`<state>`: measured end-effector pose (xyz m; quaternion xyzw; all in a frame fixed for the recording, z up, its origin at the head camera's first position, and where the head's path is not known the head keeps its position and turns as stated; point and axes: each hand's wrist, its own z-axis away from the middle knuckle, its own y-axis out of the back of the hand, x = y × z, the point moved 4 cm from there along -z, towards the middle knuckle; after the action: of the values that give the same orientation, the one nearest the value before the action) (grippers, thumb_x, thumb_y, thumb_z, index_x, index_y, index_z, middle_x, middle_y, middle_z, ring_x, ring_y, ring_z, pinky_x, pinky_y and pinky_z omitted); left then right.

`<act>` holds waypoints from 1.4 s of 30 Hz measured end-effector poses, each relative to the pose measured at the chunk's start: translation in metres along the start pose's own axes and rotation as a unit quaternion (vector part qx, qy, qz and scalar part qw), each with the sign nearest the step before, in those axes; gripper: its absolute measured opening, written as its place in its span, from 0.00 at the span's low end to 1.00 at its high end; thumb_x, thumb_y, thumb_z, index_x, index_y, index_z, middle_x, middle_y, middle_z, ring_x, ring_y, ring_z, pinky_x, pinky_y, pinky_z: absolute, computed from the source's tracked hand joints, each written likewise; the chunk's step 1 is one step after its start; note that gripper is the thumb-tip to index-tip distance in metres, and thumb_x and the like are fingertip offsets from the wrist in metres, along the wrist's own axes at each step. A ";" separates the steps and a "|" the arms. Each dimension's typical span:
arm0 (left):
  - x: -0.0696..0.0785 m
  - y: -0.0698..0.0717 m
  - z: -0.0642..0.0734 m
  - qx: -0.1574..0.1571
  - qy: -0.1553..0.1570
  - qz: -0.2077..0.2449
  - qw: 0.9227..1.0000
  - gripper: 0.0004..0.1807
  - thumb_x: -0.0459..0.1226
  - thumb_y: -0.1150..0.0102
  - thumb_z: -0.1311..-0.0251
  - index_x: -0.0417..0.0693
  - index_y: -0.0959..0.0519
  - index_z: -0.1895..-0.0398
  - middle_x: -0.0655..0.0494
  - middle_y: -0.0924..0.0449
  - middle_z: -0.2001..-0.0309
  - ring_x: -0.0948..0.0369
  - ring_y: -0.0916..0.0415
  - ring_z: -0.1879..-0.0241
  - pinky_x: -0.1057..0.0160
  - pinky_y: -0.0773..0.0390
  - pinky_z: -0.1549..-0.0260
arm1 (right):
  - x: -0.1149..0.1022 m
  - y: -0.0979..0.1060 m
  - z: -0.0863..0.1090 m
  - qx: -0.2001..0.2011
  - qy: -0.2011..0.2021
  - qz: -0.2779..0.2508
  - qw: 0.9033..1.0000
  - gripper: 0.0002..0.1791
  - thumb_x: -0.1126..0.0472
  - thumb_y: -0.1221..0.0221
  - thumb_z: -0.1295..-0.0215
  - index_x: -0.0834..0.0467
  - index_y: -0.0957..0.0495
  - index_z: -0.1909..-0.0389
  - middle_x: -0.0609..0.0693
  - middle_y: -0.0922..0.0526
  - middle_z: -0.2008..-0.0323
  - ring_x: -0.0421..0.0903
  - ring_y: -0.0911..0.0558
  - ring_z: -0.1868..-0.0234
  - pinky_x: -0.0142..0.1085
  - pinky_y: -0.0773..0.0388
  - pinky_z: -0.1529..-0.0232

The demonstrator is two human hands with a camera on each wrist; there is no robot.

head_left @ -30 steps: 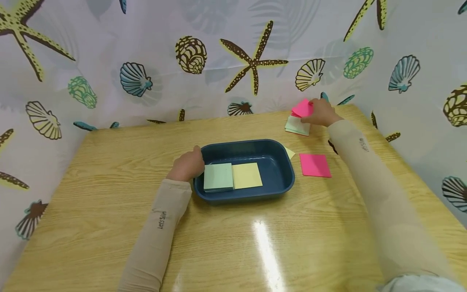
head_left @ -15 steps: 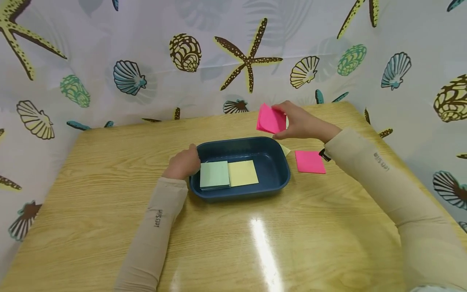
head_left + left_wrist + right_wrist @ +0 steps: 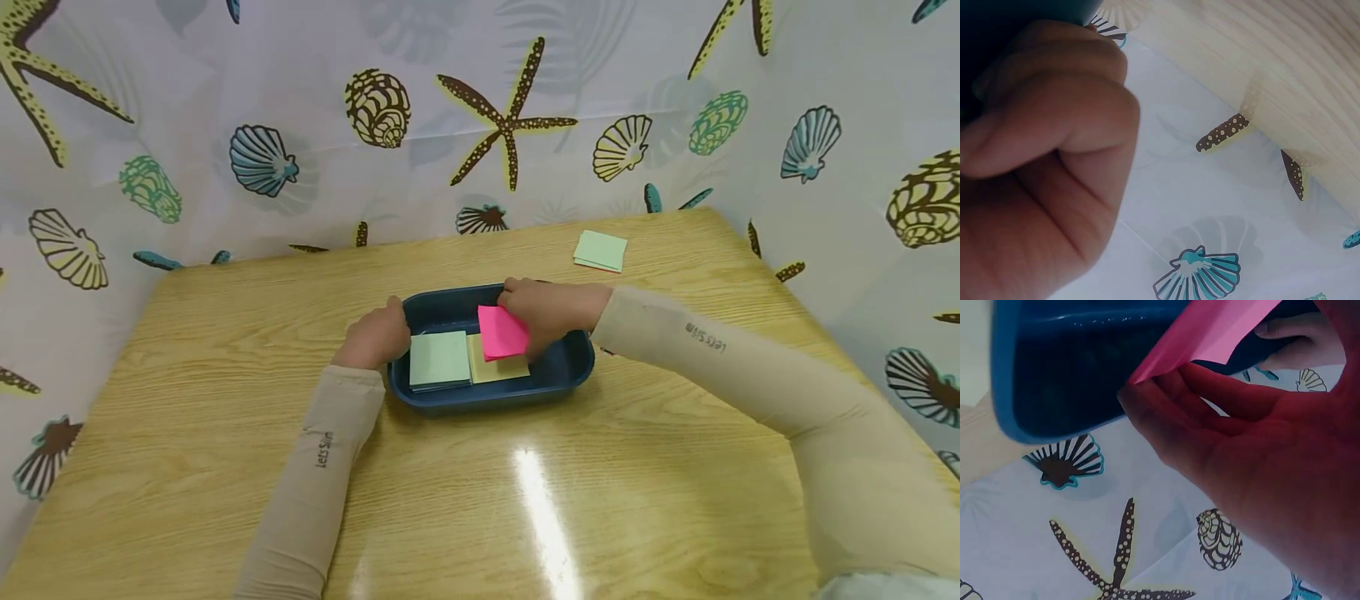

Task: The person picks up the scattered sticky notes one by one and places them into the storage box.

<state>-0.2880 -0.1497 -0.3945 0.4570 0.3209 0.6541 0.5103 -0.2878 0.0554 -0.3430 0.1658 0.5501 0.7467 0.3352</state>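
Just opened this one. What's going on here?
A person's right-hand grip holds some pink notes above the yellow notes in a blue tray; whether they touch is unclear. The left-hand grip holds the tray's left end. Green notes lie in the tray, left of the yellow ones. Another pale green stack sits outside it, toward the far right of the wooden table.
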 end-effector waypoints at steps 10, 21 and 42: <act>-0.002 0.000 -0.001 -0.001 0.004 -0.001 1.000 0.30 0.35 0.62 0.29 0.32 0.53 0.28 0.33 0.28 0.42 0.45 0.25 0.51 0.45 0.29 0.47 | -0.009 -0.022 -0.041 -0.147 -0.061 0.102 0.982 0.51 0.45 0.25 0.57 0.63 0.36 0.34 0.58 0.32 0.41 0.54 0.32 0.42 0.44 0.30 0.43; 0.000 0.002 -0.001 -0.004 -0.004 -0.003 1.000 0.29 0.34 0.61 0.29 0.32 0.51 0.29 0.33 0.27 0.44 0.46 0.24 0.53 0.45 0.28 0.49 | -0.018 -0.030 -0.048 -0.148 -0.063 0.104 0.982 0.53 0.51 0.24 0.57 0.63 0.40 0.32 0.59 0.34 0.38 0.54 0.33 0.40 0.44 0.32 0.40; -0.002 0.001 -0.001 -0.003 -0.006 -0.004 1.000 0.29 0.34 0.62 0.29 0.31 0.51 0.29 0.33 0.26 0.46 0.47 0.23 0.57 0.46 0.27 0.52 | -0.015 -0.024 -0.042 -0.116 -0.058 0.045 0.991 0.50 0.47 0.26 0.52 0.64 0.39 0.33 0.58 0.33 0.39 0.50 0.30 0.41 0.41 0.29 0.42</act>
<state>-0.2891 -0.1515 -0.3943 0.4582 0.3177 0.6500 0.5165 -0.2951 0.0194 -0.3779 0.1931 0.4312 0.8091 0.3496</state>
